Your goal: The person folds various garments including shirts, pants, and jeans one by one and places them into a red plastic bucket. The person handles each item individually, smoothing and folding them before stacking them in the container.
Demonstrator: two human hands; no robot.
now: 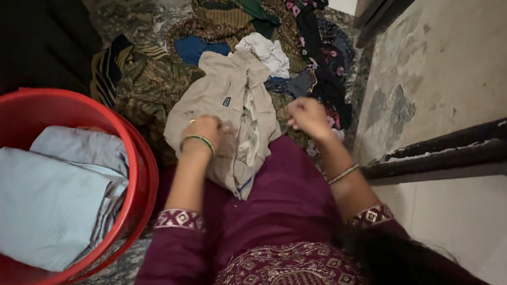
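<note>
A beige garment [230, 102] lies stretched from the pile of clothes toward my lap. My left hand [203, 132] is closed on its left edge, a green bangle on the wrist. My right hand [307, 117] is closed on the garment's right side, a thin bangle on that wrist. Both hands hold the cloth just above my maroon-clad knees. Part of the garment hangs down between my arms.
A red tub [136, 174] at my left holds folded pale blue cloth [46, 202]. A heap of mixed dark, patterned and white clothes [262, 26] lies ahead on the speckled stone floor. A dark door frame [471, 148] and a pale wall stand to my right.
</note>
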